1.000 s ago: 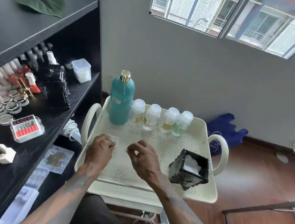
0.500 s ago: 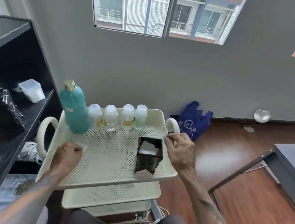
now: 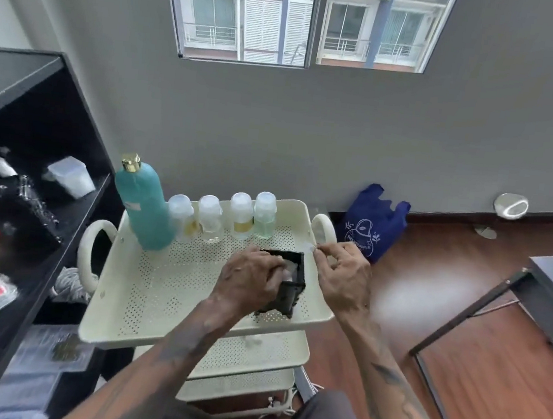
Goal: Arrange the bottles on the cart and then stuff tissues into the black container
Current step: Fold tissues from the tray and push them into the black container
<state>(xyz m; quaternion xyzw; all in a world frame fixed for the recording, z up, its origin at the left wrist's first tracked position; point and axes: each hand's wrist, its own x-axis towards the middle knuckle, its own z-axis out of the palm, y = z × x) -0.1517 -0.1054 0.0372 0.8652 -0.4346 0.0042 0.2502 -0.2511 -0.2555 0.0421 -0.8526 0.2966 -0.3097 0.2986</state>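
Fingers of the left hand [image 3: 249, 285] reach down into the open top of the black container [image 3: 288, 288], pressing on the white tissue [image 3: 288, 270] packed inside; whether they pinch the tissue or only push it cannot be told. The right hand [image 3: 341, 278] hangs just beside the container, thumb and forefinger pinching a small, pale, blurred scrap [image 3: 308, 246] near the cart's right handle [image 3: 324, 228].

The container stands on the perforated top tray of the cream cart [image 3: 168, 297], toward its right front corner. Along the tray's back edge runs a row of bottles: a tall teal bottle [image 3: 144, 204] with a gold cap at the left, then four small clear bottles [image 3: 222, 217] with pale caps, side by side. Two of them hold yellowish liquid, the rightmost a greenish one, and one looks nearly clear.

A lower tray [image 3: 251, 354] of the cart shows beneath. On the black shelf [image 3: 32, 250] to the left sits a translucent lidded tub [image 3: 71, 176]. A blue bag [image 3: 371, 225] slumps against the grey wall.
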